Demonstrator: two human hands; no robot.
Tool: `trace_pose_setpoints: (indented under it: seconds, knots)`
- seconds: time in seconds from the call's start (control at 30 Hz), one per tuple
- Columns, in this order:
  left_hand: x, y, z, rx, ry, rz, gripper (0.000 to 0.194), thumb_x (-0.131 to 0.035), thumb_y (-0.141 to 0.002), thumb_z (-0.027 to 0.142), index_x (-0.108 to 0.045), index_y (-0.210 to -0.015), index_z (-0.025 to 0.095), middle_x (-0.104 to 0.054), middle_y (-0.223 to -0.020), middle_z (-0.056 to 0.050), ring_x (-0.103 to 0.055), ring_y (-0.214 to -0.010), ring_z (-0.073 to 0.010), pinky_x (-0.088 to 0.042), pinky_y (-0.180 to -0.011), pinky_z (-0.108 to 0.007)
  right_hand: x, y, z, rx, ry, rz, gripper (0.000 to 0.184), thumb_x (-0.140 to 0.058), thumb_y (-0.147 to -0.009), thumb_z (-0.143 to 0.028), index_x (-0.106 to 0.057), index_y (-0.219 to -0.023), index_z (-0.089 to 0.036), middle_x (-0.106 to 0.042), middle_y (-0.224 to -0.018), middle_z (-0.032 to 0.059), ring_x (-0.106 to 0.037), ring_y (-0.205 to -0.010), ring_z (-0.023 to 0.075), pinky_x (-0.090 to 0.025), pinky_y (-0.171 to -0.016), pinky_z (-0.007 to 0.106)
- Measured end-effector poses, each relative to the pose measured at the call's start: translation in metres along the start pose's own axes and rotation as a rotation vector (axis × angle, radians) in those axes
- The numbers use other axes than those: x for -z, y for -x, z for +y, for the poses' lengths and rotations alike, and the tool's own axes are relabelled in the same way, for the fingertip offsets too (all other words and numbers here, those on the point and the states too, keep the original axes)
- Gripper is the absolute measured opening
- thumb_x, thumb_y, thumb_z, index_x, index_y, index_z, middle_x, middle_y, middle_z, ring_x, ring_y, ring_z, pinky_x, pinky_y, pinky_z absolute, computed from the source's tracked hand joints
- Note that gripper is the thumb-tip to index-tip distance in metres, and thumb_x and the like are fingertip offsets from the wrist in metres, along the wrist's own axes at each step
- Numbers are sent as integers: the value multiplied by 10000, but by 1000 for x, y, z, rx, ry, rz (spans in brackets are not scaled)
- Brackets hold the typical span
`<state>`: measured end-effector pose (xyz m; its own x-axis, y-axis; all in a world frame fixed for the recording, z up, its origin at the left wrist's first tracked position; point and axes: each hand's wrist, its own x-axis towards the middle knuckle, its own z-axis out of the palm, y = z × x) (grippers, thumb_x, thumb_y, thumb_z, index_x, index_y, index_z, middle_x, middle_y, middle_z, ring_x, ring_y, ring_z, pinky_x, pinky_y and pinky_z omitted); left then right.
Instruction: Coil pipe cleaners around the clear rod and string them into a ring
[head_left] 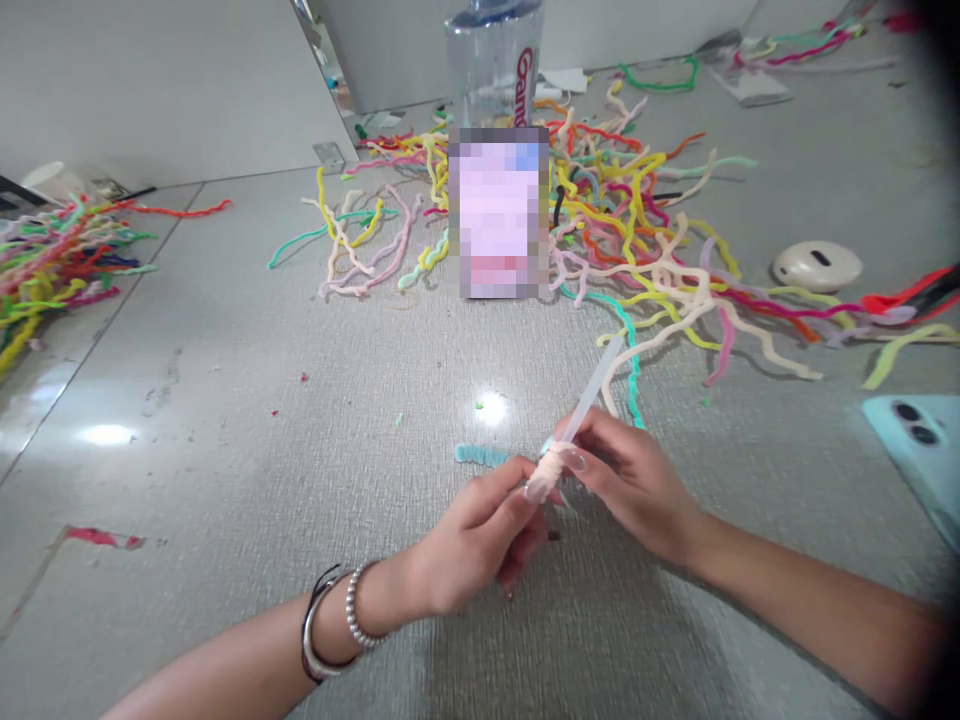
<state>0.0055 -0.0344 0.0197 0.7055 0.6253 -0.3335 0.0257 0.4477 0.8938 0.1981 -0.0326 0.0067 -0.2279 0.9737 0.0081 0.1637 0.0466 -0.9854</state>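
A cream pipe cleaner [550, 466] is wound in tight turns round the lower part of a translucent whitish stick [592, 388], which slants up to the right. My left hand [487, 530] pinches the lower end of this coil between thumb and fingers. At its upper end my right hand [622, 480] is closed, thumb on the coil and fingers behind the stick. Just beyond the left fingers lies a light blue coiled pipe cleaner [480, 455], partly hidden by them. The stick's lower end is hidden in my hands.
A tangle of coloured pipe cleaners [645, 220] spreads behind a propped phone with blurred screen [499, 215] and a clear bottle [487, 60]. Another heap [52, 260] lies far left. At right are a white oval case [817, 265] and a light blue phone [919, 450].
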Motion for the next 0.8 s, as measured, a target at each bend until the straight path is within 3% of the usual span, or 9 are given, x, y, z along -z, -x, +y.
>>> trace_pose_setpoints:
  seconds: [0.1,0.17,0.3,0.47,0.8]
  knots:
    - [2,0,0,-2,22,-25,326,-344,-1008,443,-511,-986,164,-384,-588,72,-337,-409,-44,-291,-369,-144,-3,3,4,100,-113,216,213,-634,-902,-357,-442,-962,-287,-529,-792,-33,-490,-633,131,-413,-573,264]
    - [4,0,-1,-2,33,-66,334,-343,-1010,440,-504,-1124,171,-375,-570,81,-307,-404,-50,-270,-362,-140,-2,4,4,169,-119,263,213,-608,-920,-325,-441,-1052,-312,-530,-853,-17,-511,-671,142,-439,-611,283]
    - [6,1,0,41,40,-124,343,-369,-1007,427,-447,-1246,194,-381,-527,97,-301,-368,-59,-269,-338,-143,1,3,2,217,55,143,156,-457,-994,-322,-556,-1111,-294,-569,-850,12,-558,-748,161,-449,-669,302]
    - [5,-1,4,56,68,-106,264,-395,-997,419,-488,-941,179,-344,-547,89,-294,-406,-50,-262,-369,-150,3,3,0,230,209,-5,263,-370,-1020,-332,-582,-1168,-285,-626,-838,7,-593,-749,151,-448,-685,296]
    - [2,-1,5,33,-97,-74,419,-388,-978,506,-368,-697,196,-314,-519,88,-266,-411,-46,-248,-392,-180,2,0,-2,350,230,-149,185,-401,-997,-286,-544,-1106,-245,-606,-816,1,-563,-676,132,-431,-628,266]
